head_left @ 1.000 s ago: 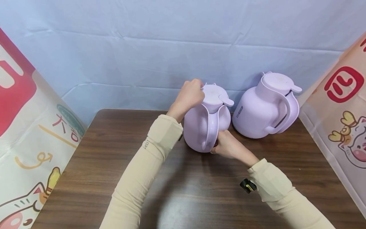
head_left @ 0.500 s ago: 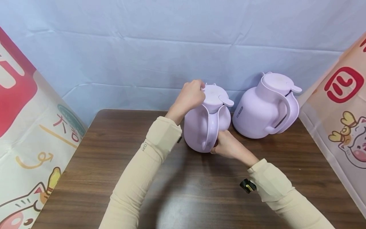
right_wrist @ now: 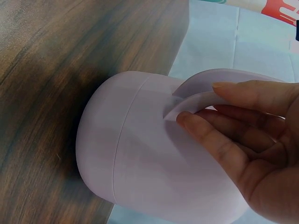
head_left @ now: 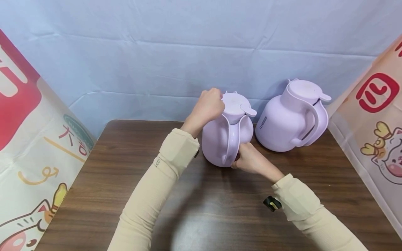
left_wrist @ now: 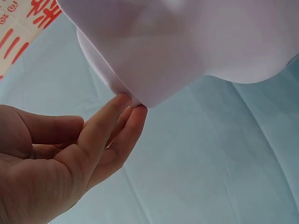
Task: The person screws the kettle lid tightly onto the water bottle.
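Note:
A lilac thermos jug (head_left: 215, 141) stands upright on the wooden table, its lid closed and its handle (head_left: 233, 139) turned toward me. My left hand (head_left: 207, 104) is at the far left of its top. In the left wrist view, two fingertips (left_wrist: 138, 113) touch the tip of the spout (left_wrist: 149, 86), while the thumb stays apart from it. Low on the handle, my right hand (head_left: 251, 158) pinches the lower end between thumb and fingers, as the right wrist view shows at the handle's curved edge (right_wrist: 198, 101).
A second lilac thermos jug (head_left: 279, 125) stands close by on the right. Behind the brown table (head_left: 125, 167) hangs a pale blue cloth (head_left: 157, 52). Printed cloths with cartoon figures border the left (head_left: 19, 181) and right (head_left: 370, 115) sides.
The left sleeve has shifted slightly left, and the left hand has dipped a little. Both jugs and the right hand keep their places.

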A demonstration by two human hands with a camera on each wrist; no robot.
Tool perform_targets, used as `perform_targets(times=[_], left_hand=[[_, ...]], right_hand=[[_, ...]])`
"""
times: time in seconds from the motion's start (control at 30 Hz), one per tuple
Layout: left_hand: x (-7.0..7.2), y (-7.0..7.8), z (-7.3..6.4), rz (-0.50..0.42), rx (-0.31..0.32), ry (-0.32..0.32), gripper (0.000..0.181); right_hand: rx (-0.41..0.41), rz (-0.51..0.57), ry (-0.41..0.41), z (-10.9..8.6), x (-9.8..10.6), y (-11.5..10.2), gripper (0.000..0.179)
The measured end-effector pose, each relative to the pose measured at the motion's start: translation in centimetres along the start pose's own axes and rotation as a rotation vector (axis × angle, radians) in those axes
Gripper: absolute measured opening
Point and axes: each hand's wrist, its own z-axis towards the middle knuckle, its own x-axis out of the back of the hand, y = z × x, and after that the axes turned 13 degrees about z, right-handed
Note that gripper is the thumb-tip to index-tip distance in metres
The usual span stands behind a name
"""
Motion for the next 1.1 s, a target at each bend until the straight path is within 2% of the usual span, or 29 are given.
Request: perform_targets(times=[0.27, 0.7, 1.1], left_hand=[[-0.04, 0.01, 0.17, -0.013, 0.015, 0.001, 0.024], [-0.25, 0.03, 0.52, 0.000, 0.011, 0.007, 0.020], [-0.31, 0.19, 0.26, -0.005, 0.016, 0.015, 0.025]], right_hand=[[-0.005, 0.000, -0.004, 0.07, 0.05, 0.02, 0.055], [-0.011, -0.001, -0.004, 0.07, 0.10, 0.12, 0.055], [0.003, 0.010, -0.004, 0.04, -0.02, 0.18, 0.057]])
